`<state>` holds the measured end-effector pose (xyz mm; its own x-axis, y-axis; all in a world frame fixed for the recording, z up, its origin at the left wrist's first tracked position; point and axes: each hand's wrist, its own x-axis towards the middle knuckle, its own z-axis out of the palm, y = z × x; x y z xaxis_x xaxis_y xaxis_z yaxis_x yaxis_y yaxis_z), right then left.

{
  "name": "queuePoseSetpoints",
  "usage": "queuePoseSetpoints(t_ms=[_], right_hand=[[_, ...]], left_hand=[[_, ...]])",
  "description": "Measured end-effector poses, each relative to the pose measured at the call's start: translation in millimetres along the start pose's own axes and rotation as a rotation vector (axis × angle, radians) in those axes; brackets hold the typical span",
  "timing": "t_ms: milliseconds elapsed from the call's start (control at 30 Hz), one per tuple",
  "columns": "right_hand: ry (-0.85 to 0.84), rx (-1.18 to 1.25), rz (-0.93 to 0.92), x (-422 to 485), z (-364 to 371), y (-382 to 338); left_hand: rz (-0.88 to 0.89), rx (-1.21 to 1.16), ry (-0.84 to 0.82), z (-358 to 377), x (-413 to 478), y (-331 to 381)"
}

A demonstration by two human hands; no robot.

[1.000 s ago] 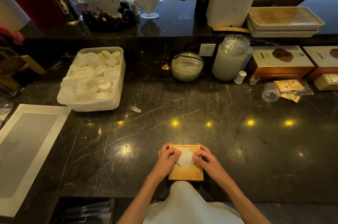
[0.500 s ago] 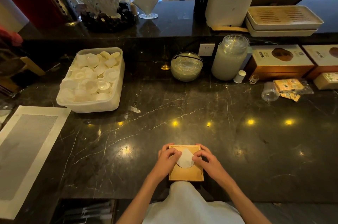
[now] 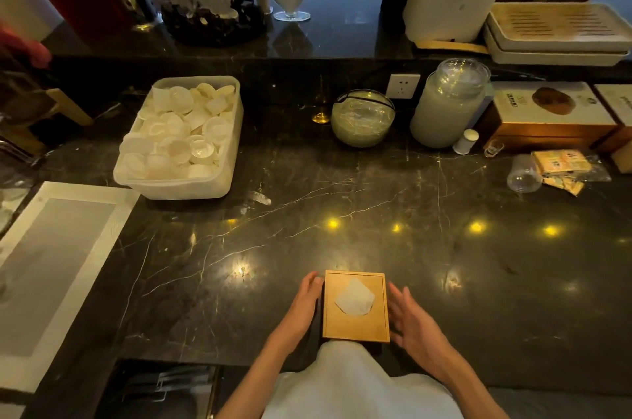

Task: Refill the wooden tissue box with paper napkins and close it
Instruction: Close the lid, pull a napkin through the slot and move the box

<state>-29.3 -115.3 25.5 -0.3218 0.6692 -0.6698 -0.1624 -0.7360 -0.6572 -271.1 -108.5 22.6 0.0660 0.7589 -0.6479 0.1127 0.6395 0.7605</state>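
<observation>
Tissue box (image 3: 355, 328) between open hands

Both hands have come off the top of the wooden tissue box (image 3: 355, 307). The left hand (image 3: 302, 304) now lies along its left side, apparently touching it, and the right hand (image 3: 410, 322) sits open just right of it. The white napkin (image 3: 354, 298) poking from the lid is now fully uncovered.

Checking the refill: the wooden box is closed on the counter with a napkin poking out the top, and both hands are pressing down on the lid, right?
Not quite. In the head view the left hand and right hand flank the sides of the wooden box, not on its lid. The napkin does poke out the top.
</observation>
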Motion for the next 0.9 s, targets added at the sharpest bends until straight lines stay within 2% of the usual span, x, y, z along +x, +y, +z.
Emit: queuePoseSetpoints(t_ms=[100,167,300,500,767,900], right_hand=[[-0.044,0.043,0.099,3,3,4],[-0.068,0.043,0.109,8,8,1],[-0.135,0.039,0.085,29,28,-19],[-0.199,0.035,0.049,96,76,-87],[-0.234,0.027,-0.001,227,120,-210],[-0.216,0.025,0.020,278,129,-251]], left_hand=[[-0.007,-0.061,-0.191,0,-4,-7],[-0.054,-0.095,-0.257,2,-3,-7],[-0.070,-0.160,-0.190,-9,14,6],[0.008,-0.170,-0.047,-66,74,67],[0.106,-0.239,0.044,-141,192,171],[0.071,-0.212,0.041,-164,251,196]])
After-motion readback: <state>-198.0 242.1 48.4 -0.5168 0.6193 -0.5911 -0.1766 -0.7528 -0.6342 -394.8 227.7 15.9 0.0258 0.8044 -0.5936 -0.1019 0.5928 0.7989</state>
